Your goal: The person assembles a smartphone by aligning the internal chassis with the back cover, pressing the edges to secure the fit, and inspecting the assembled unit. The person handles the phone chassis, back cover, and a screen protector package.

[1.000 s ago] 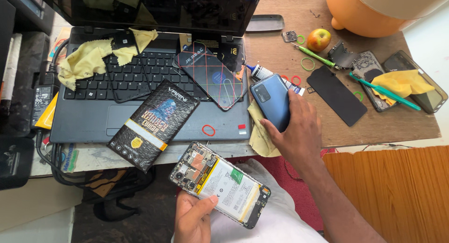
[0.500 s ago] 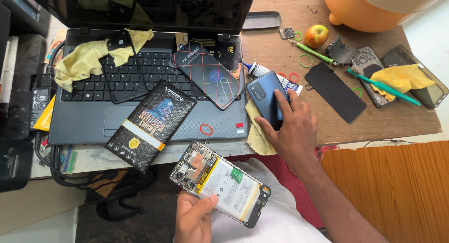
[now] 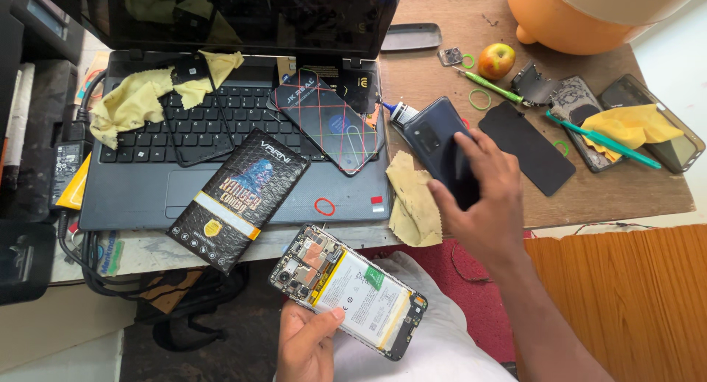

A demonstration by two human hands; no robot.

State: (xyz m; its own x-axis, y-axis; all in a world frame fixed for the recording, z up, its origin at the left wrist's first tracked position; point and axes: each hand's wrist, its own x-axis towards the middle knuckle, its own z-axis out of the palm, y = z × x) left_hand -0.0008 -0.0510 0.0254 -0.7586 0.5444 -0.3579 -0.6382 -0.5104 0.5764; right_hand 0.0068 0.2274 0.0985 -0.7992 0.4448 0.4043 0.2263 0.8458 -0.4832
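Opened phone (image 3: 350, 291), likely fragile with battery exposed, was gripped at its lower edge by the left hand (image 3: 308, 345), while the right hand (image 3: 482, 198) lay loosely closed over a dark back cover (image 3: 436, 143).

Bare wood (image 3: 442, 76) btwn laptop (image 3: 221, 168), apple (image 3: 496, 59) (narrow)

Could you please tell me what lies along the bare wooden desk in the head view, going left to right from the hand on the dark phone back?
Right hand on dark phone back → black flat panel → patterned phone case → yellow cloth → clear dark case.
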